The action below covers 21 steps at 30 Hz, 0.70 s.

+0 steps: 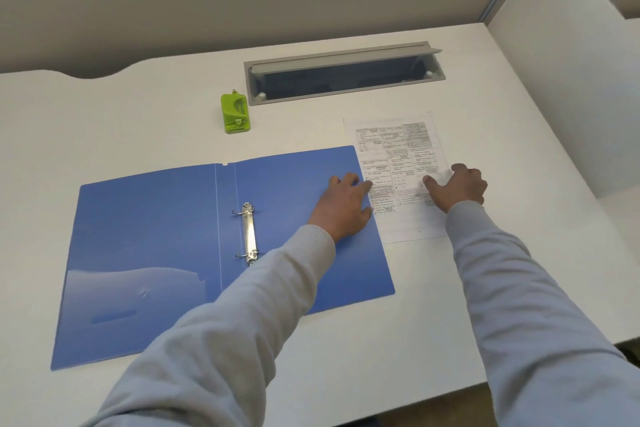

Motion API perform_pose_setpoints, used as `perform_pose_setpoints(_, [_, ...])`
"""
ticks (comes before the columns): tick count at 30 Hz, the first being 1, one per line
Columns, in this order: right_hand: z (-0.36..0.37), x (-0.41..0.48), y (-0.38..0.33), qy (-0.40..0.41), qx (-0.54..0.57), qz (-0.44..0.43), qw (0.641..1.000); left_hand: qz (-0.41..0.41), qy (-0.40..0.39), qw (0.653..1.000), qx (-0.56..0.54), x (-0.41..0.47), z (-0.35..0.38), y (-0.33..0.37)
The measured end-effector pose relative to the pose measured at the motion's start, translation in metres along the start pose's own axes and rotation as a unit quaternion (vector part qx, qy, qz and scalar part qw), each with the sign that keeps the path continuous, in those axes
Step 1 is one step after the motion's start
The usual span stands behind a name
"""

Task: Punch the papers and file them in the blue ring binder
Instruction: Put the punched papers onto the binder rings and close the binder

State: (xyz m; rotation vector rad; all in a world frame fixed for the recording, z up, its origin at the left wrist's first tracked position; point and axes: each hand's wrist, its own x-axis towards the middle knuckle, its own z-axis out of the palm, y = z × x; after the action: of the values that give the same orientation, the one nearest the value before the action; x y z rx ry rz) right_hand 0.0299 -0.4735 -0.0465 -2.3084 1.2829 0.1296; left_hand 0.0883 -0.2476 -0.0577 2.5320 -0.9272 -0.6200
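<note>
The blue ring binder lies open flat on the white desk, its metal ring mechanism near the spine. Printed papers lie just right of the binder. My left hand rests on the binder's right cover, its fingertips reaching the left edge of the papers. At the papers' right edge my right hand curls its fingers and thumb on the sheet. A green hole punch stands behind the binder, apart from both hands.
A grey cable tray with its lid raised is set into the desk behind the papers. A white partition borders the desk on the right. The desk's front edge runs near my forearms.
</note>
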Motion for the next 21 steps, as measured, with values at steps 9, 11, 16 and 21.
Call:
perform_pose_setpoints(9, [0.010,0.010,-0.005,0.012,-0.027,0.023,0.999,-0.033,0.001,0.998,0.054,0.007,0.006,0.012])
perform_pose_setpoints(11, [0.010,0.012,-0.008,0.003,-0.026,0.037,0.999,-0.035,-0.001,0.998,0.053,0.008,0.006,0.011])
perform_pose_setpoints(16, [0.003,0.019,-0.014,-0.017,-0.007,0.081,0.997,-0.034,-0.002,0.998,0.049,0.008,0.006,0.011])
perform_pose_setpoints(21, [-0.007,0.034,-0.010,-0.059,0.055,0.088,0.993,-0.029,-0.002,0.998,0.050,0.006,0.007,0.010])
